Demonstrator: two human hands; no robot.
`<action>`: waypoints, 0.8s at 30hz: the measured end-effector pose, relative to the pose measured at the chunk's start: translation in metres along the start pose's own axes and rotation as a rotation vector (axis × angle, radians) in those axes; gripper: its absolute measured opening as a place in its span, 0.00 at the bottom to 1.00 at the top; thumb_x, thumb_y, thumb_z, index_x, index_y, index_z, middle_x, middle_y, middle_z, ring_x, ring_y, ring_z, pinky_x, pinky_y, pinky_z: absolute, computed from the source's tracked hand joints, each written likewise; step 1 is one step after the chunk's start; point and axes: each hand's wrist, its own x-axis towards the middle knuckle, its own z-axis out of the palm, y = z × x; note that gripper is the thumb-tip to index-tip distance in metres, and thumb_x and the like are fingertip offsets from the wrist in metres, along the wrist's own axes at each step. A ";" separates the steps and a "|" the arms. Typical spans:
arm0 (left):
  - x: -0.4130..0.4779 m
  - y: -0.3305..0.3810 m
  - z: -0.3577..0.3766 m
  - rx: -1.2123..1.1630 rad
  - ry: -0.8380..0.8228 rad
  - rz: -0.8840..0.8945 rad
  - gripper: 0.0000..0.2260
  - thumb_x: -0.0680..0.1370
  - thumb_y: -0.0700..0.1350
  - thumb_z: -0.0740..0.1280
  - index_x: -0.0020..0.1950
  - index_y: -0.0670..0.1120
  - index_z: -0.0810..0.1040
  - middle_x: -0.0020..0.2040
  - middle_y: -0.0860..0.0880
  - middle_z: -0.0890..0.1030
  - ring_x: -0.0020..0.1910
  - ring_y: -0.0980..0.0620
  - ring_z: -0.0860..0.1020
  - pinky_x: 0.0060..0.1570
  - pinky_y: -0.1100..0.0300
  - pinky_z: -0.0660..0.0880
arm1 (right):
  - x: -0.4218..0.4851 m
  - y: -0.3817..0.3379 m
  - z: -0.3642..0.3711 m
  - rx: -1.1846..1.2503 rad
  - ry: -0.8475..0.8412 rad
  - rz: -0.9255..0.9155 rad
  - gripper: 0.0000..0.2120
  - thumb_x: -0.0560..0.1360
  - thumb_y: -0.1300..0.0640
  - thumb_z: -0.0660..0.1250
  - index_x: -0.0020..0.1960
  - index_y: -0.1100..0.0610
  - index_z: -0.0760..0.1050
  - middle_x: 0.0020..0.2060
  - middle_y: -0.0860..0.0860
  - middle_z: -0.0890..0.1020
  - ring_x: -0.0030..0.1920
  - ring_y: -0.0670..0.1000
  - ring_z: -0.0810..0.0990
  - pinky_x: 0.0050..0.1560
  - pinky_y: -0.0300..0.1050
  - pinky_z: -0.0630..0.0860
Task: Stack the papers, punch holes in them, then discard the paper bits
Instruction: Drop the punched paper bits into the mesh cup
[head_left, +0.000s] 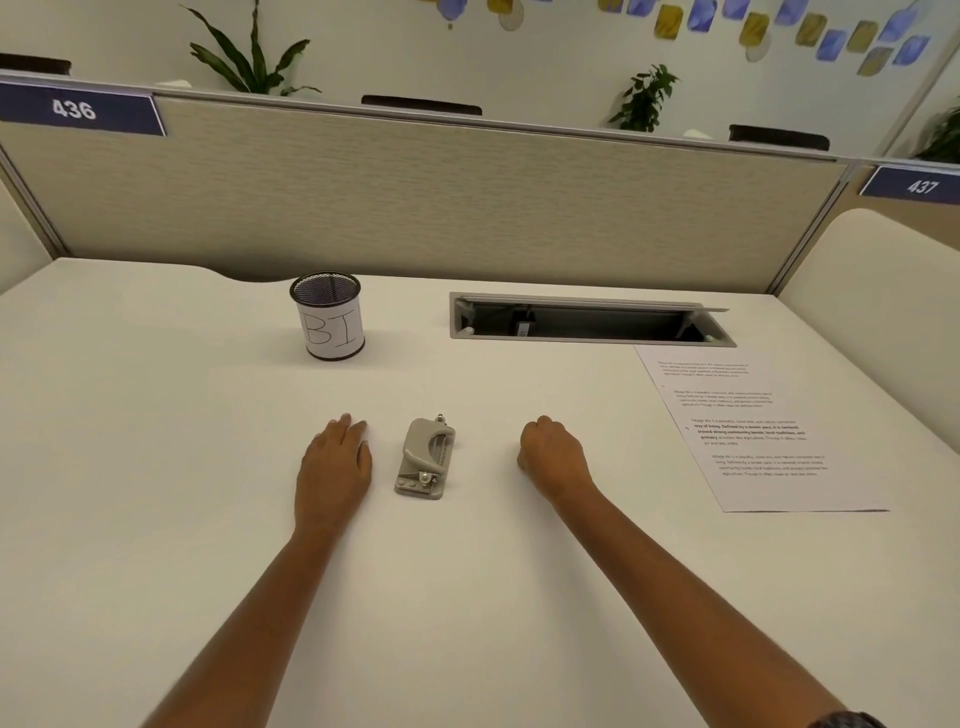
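Note:
A grey hole punch (425, 458) sits on the white desk (156, 467) between my hands. My left hand (335, 462) lies flat on the desk just left of the punch, fingers together, holding nothing. My right hand (553, 457) rests to the right of the punch with its fingers curled under, nothing visible in it. Printed papers (753, 426) lie flat in a pile at the right side of the desk, apart from both hands. A black mesh cup (328, 316) with a paper label reading "BI" stands at the back, left of centre.
An open cable hatch (587, 321) is sunk into the desk at the back right, just beyond the papers. A beige partition (415, 197) closes off the far edge, with a curved side panel (883, 291) at the right.

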 end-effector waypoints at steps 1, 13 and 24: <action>0.000 0.000 0.000 -0.001 -0.001 -0.001 0.16 0.78 0.37 0.57 0.65 0.37 0.71 0.69 0.38 0.70 0.67 0.42 0.69 0.67 0.49 0.64 | 0.000 0.001 0.001 0.019 0.006 0.004 0.20 0.71 0.72 0.54 0.29 0.55 0.49 0.29 0.50 0.55 0.41 0.52 0.64 0.35 0.44 0.61; 0.004 -0.005 0.000 -0.031 -0.006 0.007 0.15 0.77 0.36 0.58 0.64 0.37 0.72 0.68 0.37 0.71 0.67 0.41 0.70 0.68 0.49 0.64 | -0.002 0.027 -0.009 1.305 0.002 0.431 0.15 0.72 0.65 0.58 0.29 0.54 0.61 0.28 0.51 0.65 0.28 0.50 0.63 0.30 0.39 0.63; 0.027 -0.017 0.000 -0.051 -0.031 -0.009 0.17 0.78 0.39 0.58 0.68 0.41 0.69 0.72 0.40 0.67 0.71 0.43 0.65 0.71 0.51 0.59 | 0.049 -0.024 -0.038 2.043 -0.207 0.486 0.09 0.77 0.62 0.60 0.40 0.61 0.73 0.35 0.54 0.75 0.36 0.48 0.75 0.31 0.34 0.79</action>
